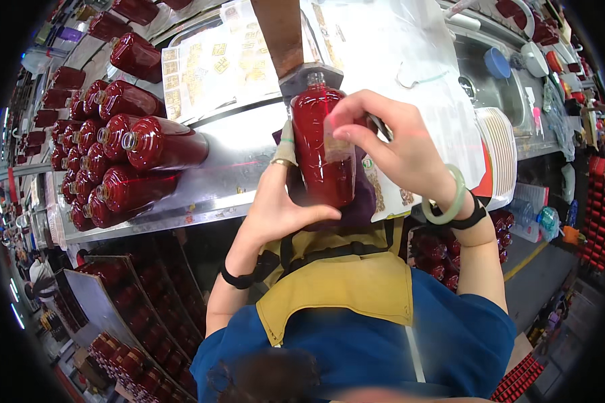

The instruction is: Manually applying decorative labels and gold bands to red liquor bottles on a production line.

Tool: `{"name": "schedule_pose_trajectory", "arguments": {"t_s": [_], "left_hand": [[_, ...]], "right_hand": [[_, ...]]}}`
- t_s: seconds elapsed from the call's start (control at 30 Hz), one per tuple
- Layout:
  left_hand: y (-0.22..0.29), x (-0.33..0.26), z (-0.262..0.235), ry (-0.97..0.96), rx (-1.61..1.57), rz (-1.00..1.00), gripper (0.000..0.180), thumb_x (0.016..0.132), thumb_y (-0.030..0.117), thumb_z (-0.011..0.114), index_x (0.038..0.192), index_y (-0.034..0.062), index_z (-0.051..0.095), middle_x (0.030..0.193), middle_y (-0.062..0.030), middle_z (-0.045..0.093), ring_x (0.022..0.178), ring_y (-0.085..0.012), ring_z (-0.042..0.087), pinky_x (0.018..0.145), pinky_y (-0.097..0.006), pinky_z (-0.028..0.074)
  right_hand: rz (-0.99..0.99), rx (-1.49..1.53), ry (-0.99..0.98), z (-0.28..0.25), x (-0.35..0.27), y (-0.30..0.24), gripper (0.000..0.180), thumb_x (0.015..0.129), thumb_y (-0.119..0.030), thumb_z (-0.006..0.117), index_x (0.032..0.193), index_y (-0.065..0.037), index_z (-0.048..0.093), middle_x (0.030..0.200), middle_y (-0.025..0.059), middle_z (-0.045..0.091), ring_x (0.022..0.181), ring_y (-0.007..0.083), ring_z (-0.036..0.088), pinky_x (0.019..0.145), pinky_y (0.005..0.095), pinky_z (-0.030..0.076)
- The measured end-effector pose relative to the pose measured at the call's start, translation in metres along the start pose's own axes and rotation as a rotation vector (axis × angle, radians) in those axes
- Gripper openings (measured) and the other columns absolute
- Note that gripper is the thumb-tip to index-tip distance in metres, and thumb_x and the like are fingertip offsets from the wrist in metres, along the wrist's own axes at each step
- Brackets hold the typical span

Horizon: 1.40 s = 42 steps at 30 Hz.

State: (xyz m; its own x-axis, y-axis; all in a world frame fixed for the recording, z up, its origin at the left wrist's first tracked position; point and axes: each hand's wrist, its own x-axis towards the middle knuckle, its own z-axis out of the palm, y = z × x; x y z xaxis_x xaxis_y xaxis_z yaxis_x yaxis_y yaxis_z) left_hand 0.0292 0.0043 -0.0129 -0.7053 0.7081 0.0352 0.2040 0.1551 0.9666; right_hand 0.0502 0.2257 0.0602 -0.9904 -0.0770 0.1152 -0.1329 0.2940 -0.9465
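Observation:
In front of me a dark red glass bottle (310, 138) lies on its back with its clear threaded neck pointing away. A thin red light line falls along it. My left hand (275, 205) steadies it, covered fingers along its left side and thumb near its base. My right hand (400, 138) is at the bottle's right side, thumb and forefinger pinching the edge of a thin translucent film (338, 146) with gold marks against the glass. A slim dark tool (380, 127) is tucked in the same hand. Purple cloth (366, 195) lies under the bottle.
Red bottles (161, 144) are stacked on their sides at left. Sheets of gold decals (228, 57) lie beyond them. A brown post (277, 33) rises behind the bottle. At right are a metal sink (480, 57), a blue bowl (497, 63) and a white ribbed tray (499, 158).

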Motion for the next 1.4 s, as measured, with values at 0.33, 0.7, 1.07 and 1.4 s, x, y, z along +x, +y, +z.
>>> {"name": "schedule_pose_trajectory", "arguments": {"t_s": [0.33, 0.7, 1.07, 1.4], "left_hand": [[0.000, 0.022, 0.026, 0.340, -0.488, -0.155, 0.081, 0.093, 0.005, 0.072, 0.156, -0.0019, 0.022, 0.144, -0.0152, 0.049, 0.129, -0.0209, 0.054, 0.110, -0.037, 0.045], [-0.002, 0.021, 0.033, 0.398, -0.567, -0.147, 0.081, 0.092, 0.005, 0.073, 0.156, -0.0005, 0.023, 0.145, -0.0150, 0.048, 0.129, -0.0203, 0.053, 0.109, -0.037, 0.046], [-0.002, 0.019, 0.032, 0.358, -0.582, -0.145, 0.080, 0.094, -0.003, 0.066, 0.159, 0.0011, 0.020, 0.151, -0.0136, 0.043, 0.135, -0.0219, 0.048, 0.114, -0.039, 0.041], [-0.002, 0.019, 0.032, 0.357, -0.594, -0.140, 0.081, 0.094, -0.001, 0.067, 0.159, 0.0012, 0.019, 0.150, -0.0139, 0.044, 0.135, -0.0219, 0.049, 0.114, -0.038, 0.041]], "right_hand": [[-0.103, -0.146, 0.117, 0.017, 0.014, 0.038, 0.014, 0.088, 0.000, 0.070, 0.102, 0.001, 0.069, 0.090, 0.0093, 0.071, 0.076, 0.0171, 0.065, 0.070, 0.0296, 0.053], [-0.053, -0.062, 0.160, 0.022, 0.019, 0.040, 0.021, 0.085, 0.000, 0.073, 0.106, 0.001, 0.071, 0.088, 0.0083, 0.072, 0.076, 0.0132, 0.063, 0.070, 0.0265, 0.052], [-0.005, -0.080, 0.146, 0.021, 0.018, 0.035, 0.020, 0.085, 0.001, 0.072, 0.105, 0.001, 0.070, 0.087, 0.0082, 0.073, 0.077, 0.0122, 0.066, 0.070, 0.0260, 0.052], [0.008, -0.069, 0.160, 0.022, 0.018, 0.034, 0.021, 0.085, 0.002, 0.072, 0.105, 0.001, 0.070, 0.084, 0.0070, 0.071, 0.076, 0.0121, 0.065, 0.069, 0.0256, 0.052]]}}
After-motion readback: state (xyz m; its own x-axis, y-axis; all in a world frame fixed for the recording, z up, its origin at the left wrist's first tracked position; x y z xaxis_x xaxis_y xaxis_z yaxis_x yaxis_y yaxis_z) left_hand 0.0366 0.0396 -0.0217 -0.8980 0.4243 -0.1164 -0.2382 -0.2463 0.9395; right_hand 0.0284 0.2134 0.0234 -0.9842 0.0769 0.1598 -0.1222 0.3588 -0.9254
